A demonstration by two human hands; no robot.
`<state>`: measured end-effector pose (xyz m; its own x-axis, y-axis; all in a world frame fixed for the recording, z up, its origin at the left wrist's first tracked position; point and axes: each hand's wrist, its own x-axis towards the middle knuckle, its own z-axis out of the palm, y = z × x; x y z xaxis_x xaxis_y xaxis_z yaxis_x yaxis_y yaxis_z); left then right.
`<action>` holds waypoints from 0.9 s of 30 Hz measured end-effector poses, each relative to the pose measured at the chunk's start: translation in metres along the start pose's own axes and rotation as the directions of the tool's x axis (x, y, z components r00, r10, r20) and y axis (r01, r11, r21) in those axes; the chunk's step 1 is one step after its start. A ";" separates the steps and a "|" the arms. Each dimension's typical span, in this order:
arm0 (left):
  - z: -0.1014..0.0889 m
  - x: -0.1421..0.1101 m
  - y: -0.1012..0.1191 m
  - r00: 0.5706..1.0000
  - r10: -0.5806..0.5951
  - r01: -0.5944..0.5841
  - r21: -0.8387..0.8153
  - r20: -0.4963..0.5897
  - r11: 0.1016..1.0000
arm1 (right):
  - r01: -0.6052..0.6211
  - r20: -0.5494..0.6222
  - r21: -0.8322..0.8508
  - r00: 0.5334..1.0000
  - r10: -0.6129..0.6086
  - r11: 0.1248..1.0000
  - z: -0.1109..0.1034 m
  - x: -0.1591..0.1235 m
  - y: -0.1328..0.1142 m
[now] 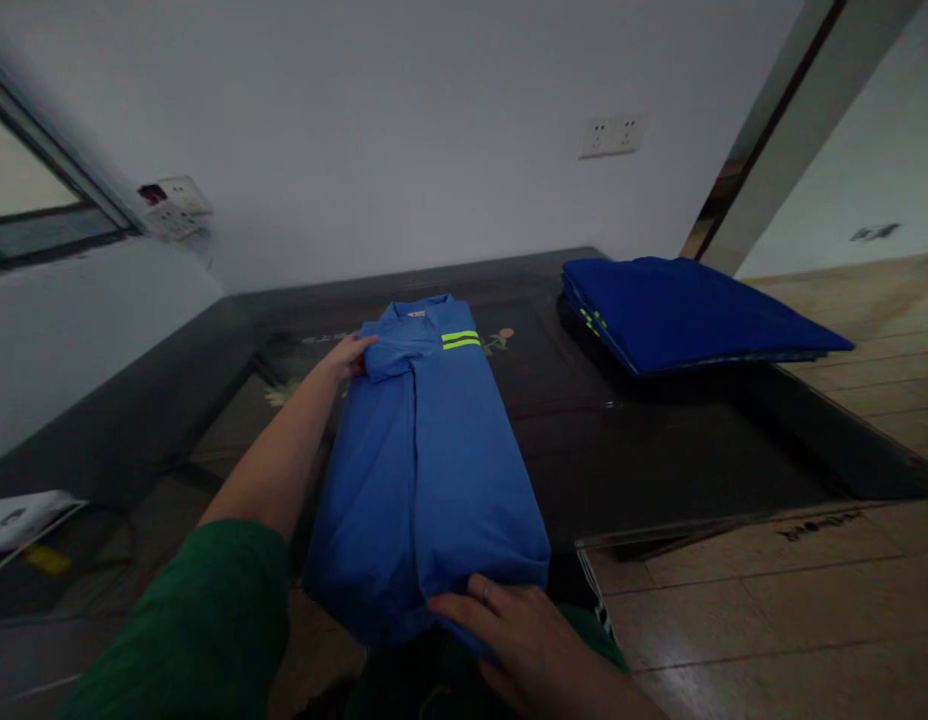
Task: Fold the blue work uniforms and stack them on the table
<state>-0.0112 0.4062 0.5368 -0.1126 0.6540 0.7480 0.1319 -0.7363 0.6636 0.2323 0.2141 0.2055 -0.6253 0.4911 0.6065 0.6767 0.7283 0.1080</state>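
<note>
A blue work jacket (464, 450) lies folded lengthwise on the dark table, its collar toward the wall and two yellow-green stripes near the collar's right side. At the upper left edge, just below the collar, my left hand (349, 355) grips a fold of the cloth, its fingertips partly hidden. My right hand (513, 630) holds the bottom end of the jacket, which reaches past the table's near edge. Some of that hand's fingers are out of sight under the cloth.
On the table (659, 455) at right lies a stack of folded darker blue garments (689, 310) with yellow-green marks. A white device (21, 520) with a cable sits at far left. Sockets (610, 137) are on the wall behind. Tiled floor (734, 630) shows at right.
</note>
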 end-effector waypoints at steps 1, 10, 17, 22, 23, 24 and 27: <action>-0.002 -0.003 -0.005 1.000 -0.029 0.029 0.007 0.013 1.000 | 0.000 0.036 -0.014 0.999 0.001 1.000 0.001 0.001 -0.002; -0.011 -0.020 -0.006 0.982 0.117 -0.175 0.481 0.149 0.859 | 0.112 -0.155 -0.163 0.978 -0.138 0.980 0.048 0.005 0.008; -0.034 -0.069 -0.038 0.834 0.501 -0.453 0.806 0.232 0.381 | 0.143 0.009 0.073 0.990 -0.144 0.987 0.070 -0.013 0.024; -0.030 -0.102 -0.039 0.664 0.574 -0.709 0.648 0.479 0.279 | -0.295 0.109 0.389 0.955 0.274 0.873 0.044 -0.040 0.059; -0.028 -0.104 -0.038 0.647 0.580 -0.727 0.629 0.495 0.275 | -0.375 0.103 0.400 0.925 0.365 0.836 0.040 -0.045 0.067; -0.025 -0.106 -0.038 0.638 0.585 -0.736 0.618 0.500 0.275 | -0.426 0.079 0.415 0.897 0.434 0.804 0.038 -0.049 0.075; -0.018 -0.103 -0.038 0.640 0.593 -0.738 0.606 0.489 0.296 | -0.429 -0.007 0.519 0.863 0.506 0.739 0.039 -0.051 0.090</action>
<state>-0.0224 0.3639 0.4349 0.4880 0.0667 0.8703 0.7194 -0.5954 -0.3578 0.3101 0.2733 0.1534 -0.1949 0.7888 0.5830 0.5667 0.5757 -0.5894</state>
